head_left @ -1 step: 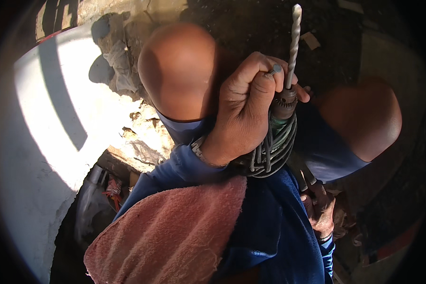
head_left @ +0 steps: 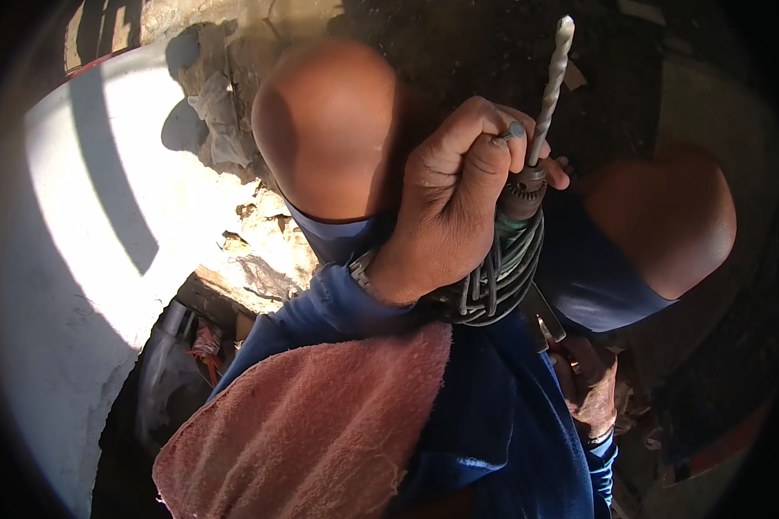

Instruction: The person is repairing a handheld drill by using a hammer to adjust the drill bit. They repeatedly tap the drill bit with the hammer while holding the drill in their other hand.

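Grey flat-headed nail (head_left: 515, 131) is in the left hand (head_left: 454, 199), pinched between thumb and index finger, head out. Left grip is closed on it; other fingers curl behind the drill bit (head_left: 554, 91), near the chuck (head_left: 523, 195). Drill sits between the knees, bit up, slightly tilted right. Black cord (head_left: 502, 275) is wound round its body. Right hand (head_left: 594, 394) is lower right, by the thigh; grip closed on a metal tool (head_left: 552, 316), two prongs showing, exact type unclear. Pink towel (head_left: 303, 424) lies over the lap. White panel (head_left: 26, 346) at far left, sunlit, ragged edge. Metal-band watch (head_left: 361, 270) on left wrist.
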A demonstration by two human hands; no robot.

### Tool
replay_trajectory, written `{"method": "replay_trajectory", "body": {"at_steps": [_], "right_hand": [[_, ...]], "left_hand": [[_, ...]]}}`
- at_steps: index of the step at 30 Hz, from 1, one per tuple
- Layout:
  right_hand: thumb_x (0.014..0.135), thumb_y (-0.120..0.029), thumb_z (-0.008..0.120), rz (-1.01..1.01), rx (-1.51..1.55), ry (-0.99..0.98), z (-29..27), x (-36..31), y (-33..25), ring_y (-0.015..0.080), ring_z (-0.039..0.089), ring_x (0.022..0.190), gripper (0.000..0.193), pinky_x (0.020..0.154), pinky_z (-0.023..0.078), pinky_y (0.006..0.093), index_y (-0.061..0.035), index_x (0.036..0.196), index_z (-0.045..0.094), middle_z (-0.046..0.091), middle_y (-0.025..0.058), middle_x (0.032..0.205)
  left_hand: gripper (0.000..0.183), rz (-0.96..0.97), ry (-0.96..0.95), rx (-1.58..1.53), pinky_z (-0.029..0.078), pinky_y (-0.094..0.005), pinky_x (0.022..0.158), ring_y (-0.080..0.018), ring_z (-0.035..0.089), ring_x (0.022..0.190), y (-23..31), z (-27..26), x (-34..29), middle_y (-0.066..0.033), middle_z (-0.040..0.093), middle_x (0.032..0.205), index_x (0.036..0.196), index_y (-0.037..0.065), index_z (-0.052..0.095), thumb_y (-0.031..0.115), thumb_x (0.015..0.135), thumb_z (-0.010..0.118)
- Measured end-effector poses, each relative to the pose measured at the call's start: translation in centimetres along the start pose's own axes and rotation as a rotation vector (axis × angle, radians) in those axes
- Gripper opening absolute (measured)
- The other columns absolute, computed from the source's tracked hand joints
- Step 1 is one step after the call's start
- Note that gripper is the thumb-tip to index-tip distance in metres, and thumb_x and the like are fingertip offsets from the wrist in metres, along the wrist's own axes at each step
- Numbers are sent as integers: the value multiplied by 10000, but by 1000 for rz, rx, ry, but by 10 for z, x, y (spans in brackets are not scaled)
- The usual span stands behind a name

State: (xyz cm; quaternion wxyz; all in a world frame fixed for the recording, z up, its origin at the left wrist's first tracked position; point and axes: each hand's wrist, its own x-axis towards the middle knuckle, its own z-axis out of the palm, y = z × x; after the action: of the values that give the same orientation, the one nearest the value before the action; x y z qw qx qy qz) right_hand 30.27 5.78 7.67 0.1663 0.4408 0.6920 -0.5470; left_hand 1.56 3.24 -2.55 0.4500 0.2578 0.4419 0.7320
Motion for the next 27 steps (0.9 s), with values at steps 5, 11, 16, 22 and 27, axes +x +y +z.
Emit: {"method": "replay_trajectory", "body": {"at_steps": [5, 11, 16, 22, 27], "right_hand": [[873, -122, 717, -254, -419, -57, -74, 31, -69, 239, 680, 688, 167, 608, 513, 337, -21, 1006, 721, 707, 142, 825], [956, -161, 688, -439, 415, 474, -72, 103, -127, 159, 671, 792, 372, 681, 529, 289, 44, 1260, 623, 706, 135, 976], [973, -212, 691, -398, 191, 125, -38, 157, -139, 80, 583, 767, 403, 653, 458, 226, 27, 1293, 633, 694, 54, 889], [915, -184, 761, -415, 159, 126, -35, 168, -139, 58, 550, 665, 198, 586, 421, 221, -25, 1029, 730, 651, 11, 749], [908, -158, 768, -444, 167, 185, -32, 172, -140, 58, 530, 632, 166, 571, 410, 227, -15, 962, 705, 631, 3, 735]], "left_hand": [[187, 41, 82, -98, 592, -383, 825, -223, 673, 896, 6, 5, -6, -98, 548, 994, 1029, -4, 516, 171, 1080, 471], [305, 82, 35, 10, 593, -370, 756, -289, 698, 929, 5, 6, -16, -123, 562, 1018, 1036, -19, 519, 272, 1091, 444], [103, 47, 30, 176, 505, -256, 727, -92, 548, 820, 21, -2, -22, -56, 527, 967, 1009, 8, 532, 84, 1064, 487], [61, 117, 131, 232, 466, -248, 691, -88, 536, 806, 13, 1, -26, -65, 535, 997, 1019, -5, 548, 42, 1041, 515], [294, 60, 152, 254, 415, -263, 787, -92, 468, 840, 21, 5, -23, -65, 518, 969, 922, 17, 538, 241, 1092, 453]]}}
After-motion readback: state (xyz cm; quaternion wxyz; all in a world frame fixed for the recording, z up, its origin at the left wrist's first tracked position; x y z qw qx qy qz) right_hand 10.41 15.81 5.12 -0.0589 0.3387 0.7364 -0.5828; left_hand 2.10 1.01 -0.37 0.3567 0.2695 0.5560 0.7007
